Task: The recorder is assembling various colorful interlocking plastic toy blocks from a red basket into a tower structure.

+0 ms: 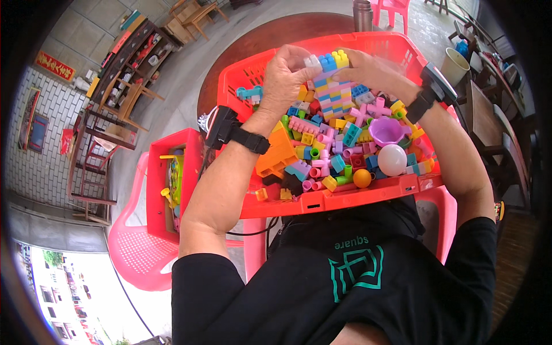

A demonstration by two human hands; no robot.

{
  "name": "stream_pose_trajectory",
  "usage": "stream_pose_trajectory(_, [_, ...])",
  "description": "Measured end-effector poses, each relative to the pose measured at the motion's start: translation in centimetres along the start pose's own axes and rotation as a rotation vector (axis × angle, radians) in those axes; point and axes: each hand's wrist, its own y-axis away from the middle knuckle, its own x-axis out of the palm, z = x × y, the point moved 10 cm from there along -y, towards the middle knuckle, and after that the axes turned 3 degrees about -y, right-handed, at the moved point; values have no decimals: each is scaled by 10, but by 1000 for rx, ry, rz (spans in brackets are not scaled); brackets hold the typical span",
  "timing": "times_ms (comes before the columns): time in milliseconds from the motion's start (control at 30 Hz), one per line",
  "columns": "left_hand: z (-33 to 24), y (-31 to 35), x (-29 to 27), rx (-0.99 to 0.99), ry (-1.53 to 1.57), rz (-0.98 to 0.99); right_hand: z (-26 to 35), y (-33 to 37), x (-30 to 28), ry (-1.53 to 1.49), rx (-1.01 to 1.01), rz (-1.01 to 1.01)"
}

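Observation:
A tall stack of toy building blocks (333, 95), in layered pink, yellow, blue and lilac, stands over the red basket (322, 202). White, blue and yellow blocks with studs top it. My left hand (286, 73) is closed at the stack's upper left, its thumb against the white block (312, 61). From the other side my right hand (368, 69) grips the upper part near the yellow block (340, 58). Loose blocks fill the basket below, along with a purple bowl (386, 131), a white ball (392, 160) and an orange ball (361, 178).
The basket rests on a round brown table (276, 33) and reaches close to my lap. A metal tumbler (363, 16) stands behind it. To the left, a smaller red bin (162, 190) with toys sits on a pink chair (135, 250).

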Motion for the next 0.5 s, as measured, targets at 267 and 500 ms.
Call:
stream_pose_trajectory(267, [-20,-3,3,125,-323,14,-5,-1,2,1,5,25])
stream_pose_trajectory(500, [-37,0,8,156,-597,10,8,7,1,123,144,52])
